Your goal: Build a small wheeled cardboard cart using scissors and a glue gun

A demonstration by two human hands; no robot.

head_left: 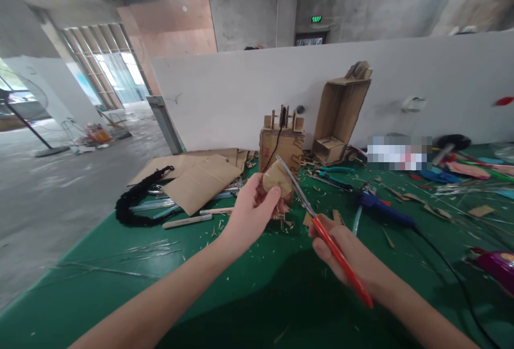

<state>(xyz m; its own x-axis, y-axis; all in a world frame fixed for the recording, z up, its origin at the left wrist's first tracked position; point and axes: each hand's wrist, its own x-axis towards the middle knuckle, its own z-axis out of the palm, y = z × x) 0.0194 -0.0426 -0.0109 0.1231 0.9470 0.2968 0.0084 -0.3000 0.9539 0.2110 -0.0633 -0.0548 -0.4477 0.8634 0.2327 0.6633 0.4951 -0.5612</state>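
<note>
Well inside the bench's (249, 295) left edge, the left hand (255, 204) pinches a small cardboard piece (276, 175); the right hand (345, 250) grips red-handled scissors (336, 252) alongside. If the blades slip, I reckon they could nick those fingertips.

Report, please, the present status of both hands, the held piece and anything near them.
Left hand pinching small cardboard piece. Right hand gripping red-handled tool, metal end by piece's edge, contact unclear. Cardboard box behind; loose scraps on green table.
</note>
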